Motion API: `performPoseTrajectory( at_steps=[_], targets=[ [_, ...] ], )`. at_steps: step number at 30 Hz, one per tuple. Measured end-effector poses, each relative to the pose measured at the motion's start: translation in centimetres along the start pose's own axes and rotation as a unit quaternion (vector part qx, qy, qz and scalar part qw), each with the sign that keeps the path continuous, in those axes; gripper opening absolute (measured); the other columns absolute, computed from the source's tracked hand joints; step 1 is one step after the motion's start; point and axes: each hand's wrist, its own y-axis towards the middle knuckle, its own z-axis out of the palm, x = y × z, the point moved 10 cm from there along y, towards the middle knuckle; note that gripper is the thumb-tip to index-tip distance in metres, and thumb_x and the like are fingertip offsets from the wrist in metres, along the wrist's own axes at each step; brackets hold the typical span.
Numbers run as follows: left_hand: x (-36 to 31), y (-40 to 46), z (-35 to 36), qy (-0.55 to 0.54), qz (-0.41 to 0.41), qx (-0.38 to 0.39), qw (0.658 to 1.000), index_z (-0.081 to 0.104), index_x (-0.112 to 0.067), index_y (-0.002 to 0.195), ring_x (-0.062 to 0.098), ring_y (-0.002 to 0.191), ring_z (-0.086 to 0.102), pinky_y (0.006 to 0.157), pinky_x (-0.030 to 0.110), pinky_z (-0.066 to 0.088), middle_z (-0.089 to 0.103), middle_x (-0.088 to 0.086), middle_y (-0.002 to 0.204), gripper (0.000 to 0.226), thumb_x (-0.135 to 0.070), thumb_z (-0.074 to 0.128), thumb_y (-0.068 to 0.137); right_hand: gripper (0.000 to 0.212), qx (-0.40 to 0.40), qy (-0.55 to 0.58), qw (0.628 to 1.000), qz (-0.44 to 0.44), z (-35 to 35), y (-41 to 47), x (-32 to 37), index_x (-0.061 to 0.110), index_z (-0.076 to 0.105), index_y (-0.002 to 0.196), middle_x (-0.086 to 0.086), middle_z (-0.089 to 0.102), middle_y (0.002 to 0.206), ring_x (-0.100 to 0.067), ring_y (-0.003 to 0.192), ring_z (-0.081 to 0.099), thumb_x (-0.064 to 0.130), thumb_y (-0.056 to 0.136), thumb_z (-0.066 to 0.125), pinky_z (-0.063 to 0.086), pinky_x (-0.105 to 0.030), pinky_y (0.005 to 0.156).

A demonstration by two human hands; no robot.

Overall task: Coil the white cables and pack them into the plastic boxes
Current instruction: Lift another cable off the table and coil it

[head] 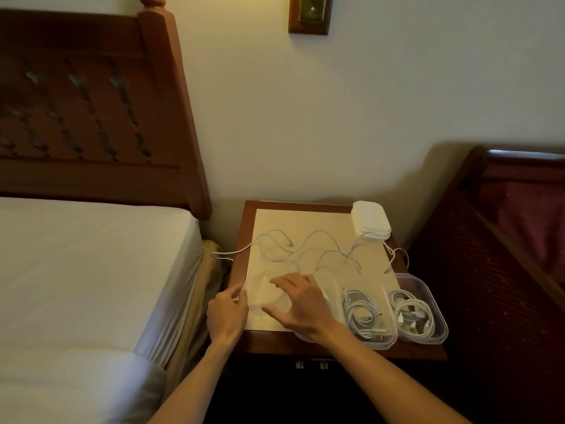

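My left hand (227,313) pinches one white cable (244,289) at the counter's (336,351) left edge. My right hand (301,301) is spread flat over its coil. More loose cables (321,240) trail behind, and two plastic boxes (367,316) sit right, already holding coils.

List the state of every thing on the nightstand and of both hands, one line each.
left hand: pinches a white cable
right hand: fingers spread over a coil
loose cables: uncoiled across the nightstand
middle box: open, holds coiled cable
right box: open, holds coiled cables
stacked lids: off the boxes
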Motion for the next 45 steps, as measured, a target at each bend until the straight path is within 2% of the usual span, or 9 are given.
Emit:
performPoseTrajectory(
  at_steps=[5,11,17,25,31,34,40,43,45],
  targets=[
    [-0.9,0.0,0.0,0.025,0.024,-0.023,0.999,0.072,-0.020,0.116,0.018,0.087,0.070,0.077,0.036,0.059,0.076,-0.002,0.101,0.026,-0.023,0.058,0.095,0.028,0.001,0.071,0.997,0.034,-0.2,3.6,-0.4,0.016,0.073,0.094,0.002,0.071,0.092,-0.012,0.086,0.061,0.037,0.086,0.055,0.055,-0.033,0.074],
    [-0.2,-2.2,-1.5,0.022,0.048,-0.045,0.998,0.073,-0.017,0.113,0.008,0.072,0.066,0.066,0.026,0.053,0.076,-0.004,0.087,0.022,-0.019,0.061,0.094,0.040,0.105,-0.100,0.941,0.307,1.1,3.3,-9.2,0.012,0.058,0.120,-0.006,0.053,0.125,-0.027,0.118,0.043,0.040,0.095,0.049,0.040,-0.041,0.094],
    [-0.4,-3.6,-2.6,0.045,0.042,-0.056,0.997,0.072,-0.021,0.112,0.014,0.085,0.068,0.072,0.029,0.055,0.074,-0.004,0.097,0.023,-0.025,0.064,0.091,0.028,0.126,-0.020,0.924,0.361,2.5,4.4,-11.3,0.018,0.063,0.072,-0.005,0.066,0.089,-0.027,0.105,0.053,0.034,0.094,0.056,0.038,-0.042,0.090],
    [-15.9,0.4,-6.5,-0.106,0.243,-0.053,0.963,0.064,-0.012,0.122,0.013,0.095,0.064,0.081,0.034,0.058,0.064,0.003,0.119,0.029,-0.007,0.058,0.094,0.025,-0.016,0.176,0.949,0.259,-9.6,11.7,-7.5,0.018,0.076,0.078,0.004,0.065,0.059,-0.008,0.047,0.059,0.032,0.093,0.060,0.050,-0.027,0.057],
    [-30.2,4.5,-5.2,-0.212,0.264,0.190,0.922,0.054,-0.011,0.134,0.023,0.090,0.070,0.066,0.032,0.061,0.063,0.008,0.117,0.041,0.003,0.054,0.095,0.021,-0.044,0.150,0.981,0.114,-21.2,15.8,-2.9,0.014,0.078,0.096,-0.001,0.074,0.080,-0.008,0.059,0.058,0.029,0.093,0.063,0.048,-0.025,0.060],
    [-35.2,4.0,-9.6,-0.151,0.350,0.108,0.918,0.069,-0.004,0.105,0.023,0.078,0.071,0.070,0.031,0.060,0.069,0.013,0.095,0.015,-0.003,0.058,0.095,0.019,-0.045,0.162,0.983,0.078,-24.2,15.2,-3.1,0.011,0.076,0.094,-0.001,0.069,0.072,-0.005,0.054,0.054,0.023,0.095,0.060,0.048,-0.027,0.061],
    [-40.5,1.0,-22.8,-0.230,0.462,-0.079,0.853,0.069,-0.006,0.103,0.015,0.081,0.071,0.077,0.025,0.057,0.068,0.006,0.096,0.015,-0.005,0.057,0.096,0.022,0.032,0.071,0.982,0.174,-22.4,10.7,-10.1,0.019,0.066,0.084,-0.002,0.068,0.088,-0.017,0.084,0.064,0.013,0.099,0.051,0.050,-0.028,0.078],
    [-38.5,1.9,-23.5,-0.103,0.440,-0.087,0.888,0.071,-0.015,0.104,0.007,0.090,0.067,0.083,0.021,0.054,0.069,0.003,0.103,0.022,-0.001,0.058,0.094,0.029,-0.089,0.109,0.965,0.220,-26.4,10.0,-11.7,0.021,0.065,0.080,0.002,0.070,0.072,-0.008,0.066,0.068,0.015,0.101,0.047,0.058,-0.031,0.076],
    [-35.2,3.6,-19.9,0.045,0.343,0.037,0.938,0.062,-0.014,0.127,0.018,0.113,0.062,0.100,0.032,0.048,0.059,0.009,0.133,0.040,0.004,0.056,0.092,0.030,-0.172,0.153,0.951,0.208,-30.8,11.1,-9.4,0.016,0.066,0.084,0.003,0.064,0.062,-0.010,0.051,0.063,0.016,0.103,0.043,0.056,-0.026,0.061]
  ],
)
